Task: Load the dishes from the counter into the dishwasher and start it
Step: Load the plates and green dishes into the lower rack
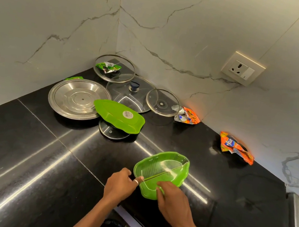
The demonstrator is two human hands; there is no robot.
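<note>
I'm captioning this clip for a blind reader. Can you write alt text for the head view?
A person's left hand and right hand hold the near end of a green tray at a black counter. Farther back lie a second green tray, upside down, a steel plate, glass lids and crumpled wrappers.

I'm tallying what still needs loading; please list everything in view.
steel lid: 1, silver, back left
glass lids: 4, clear, back corner
held tray: 1, green, counter front
upturned tray: 1, green, over steel lid's edge and smallest glass lid
green wrapper: 1, on rearmost glass lid
green scrap: 1, behind steel lid
orange wrappers: 2, along right wall
wall socket: 1, cream, right wall
counter: 1, black
left hand: 1, gripping held tray's near end
right hand: 1, gripping its near rim
</note>
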